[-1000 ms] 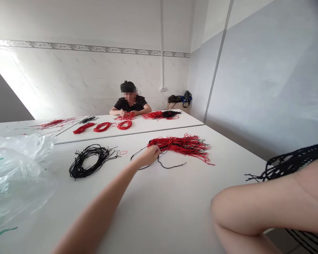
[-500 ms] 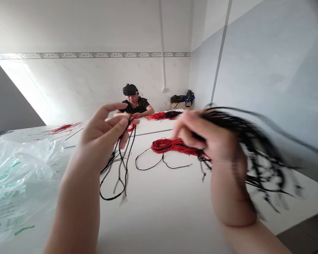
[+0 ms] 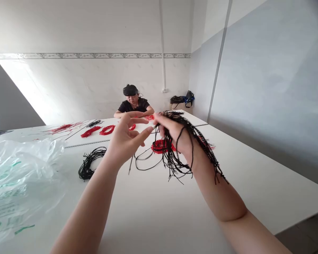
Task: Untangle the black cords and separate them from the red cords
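Observation:
My left hand (image 3: 128, 139) is half curled, its fingers apart, with the thumb tip at a black cord beside my right fingertips. A thin cord end hangs below this hand. My right hand (image 3: 178, 137) is closed on a bundle of black braided cords (image 3: 201, 139), which drapes over its back and wrist. Some strands hang in loops beneath the palm. Behind them lies a red cord coil (image 3: 159, 146) with black strands, partly hidden by the hand and hanging cords.
A clear plastic bag (image 3: 23, 183) covers the table's left side. Near it lies a black cord coil (image 3: 88, 164). Red coils (image 3: 107, 129) and loose red strands (image 3: 65, 128) lie farther back. A person (image 3: 134, 102) sits across the white table (image 3: 153, 218).
My hands have come together. My right hand moved left with the black bundle. The looped cord no longer hangs from my left hand, which moved right, and its fingers now stand apart.

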Tool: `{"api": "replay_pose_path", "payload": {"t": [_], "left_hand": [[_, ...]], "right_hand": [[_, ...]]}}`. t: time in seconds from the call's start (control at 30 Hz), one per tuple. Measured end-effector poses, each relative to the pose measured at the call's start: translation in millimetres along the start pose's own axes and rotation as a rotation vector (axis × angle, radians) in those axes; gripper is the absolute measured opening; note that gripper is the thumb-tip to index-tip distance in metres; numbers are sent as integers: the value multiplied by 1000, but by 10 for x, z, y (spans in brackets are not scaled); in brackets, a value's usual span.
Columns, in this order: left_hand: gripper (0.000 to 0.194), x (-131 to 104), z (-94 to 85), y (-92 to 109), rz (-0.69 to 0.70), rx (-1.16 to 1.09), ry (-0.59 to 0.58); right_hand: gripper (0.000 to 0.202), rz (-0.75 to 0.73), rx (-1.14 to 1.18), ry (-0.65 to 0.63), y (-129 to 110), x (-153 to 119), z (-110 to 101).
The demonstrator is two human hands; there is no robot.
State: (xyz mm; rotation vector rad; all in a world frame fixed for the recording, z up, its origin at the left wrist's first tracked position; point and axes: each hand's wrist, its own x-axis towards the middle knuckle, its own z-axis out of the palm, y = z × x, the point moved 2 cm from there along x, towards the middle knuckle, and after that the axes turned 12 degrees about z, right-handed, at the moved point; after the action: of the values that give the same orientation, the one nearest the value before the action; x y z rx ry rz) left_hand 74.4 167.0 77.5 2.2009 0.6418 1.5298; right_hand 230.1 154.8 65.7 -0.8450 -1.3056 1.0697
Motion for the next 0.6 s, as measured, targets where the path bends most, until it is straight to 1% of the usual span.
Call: {"api": "replay_pose_path", "payload": {"t": [0.07, 0.13, 0.17, 0.2, 0.23, 0.27, 0.3, 0.4, 0.47, 0.53, 0.6], "left_hand": [[33, 52, 20, -158, -20, -16, 32], [24, 85, 93, -364, -68, 0, 13], [23, 87, 157, -482, -102, 36, -35], [22, 75, 237, -608, -144, 79, -96], [21, 45, 333, -741, -195, 146, -189], [21, 1, 434, -876, -229, 261, -285], [20, -53, 532, -1007, -243, 302, -333], [15, -263, 783, -1375, -289, 401, -432], [23, -407, 882, -1578, -351, 481, -512], [30, -518, 927, -1719, -403, 536, -578], [27, -584, 940, -1794, -432, 561, -627]], "right_hand": [[29, -83, 254, 89, -46, 85, -181], [18, -168, 503, 167, -110, 110, -400], [13, -232, 579, 219, -151, 95, -509], [13, -258, 589, 238, -190, 69, -595], [14, -284, 604, 271, -227, 32, -669], [16, -317, 618, 311, -263, -14, -724], [18, -360, 627, 346, -296, -63, -761], [22, -569, 628, 449, -391, -210, -784], [23, -676, 597, 489, -442, -281, -762], [20, -699, 603, 467, -477, -315, -737], [20, -676, 632, 385, -493, -311, -714]]}}
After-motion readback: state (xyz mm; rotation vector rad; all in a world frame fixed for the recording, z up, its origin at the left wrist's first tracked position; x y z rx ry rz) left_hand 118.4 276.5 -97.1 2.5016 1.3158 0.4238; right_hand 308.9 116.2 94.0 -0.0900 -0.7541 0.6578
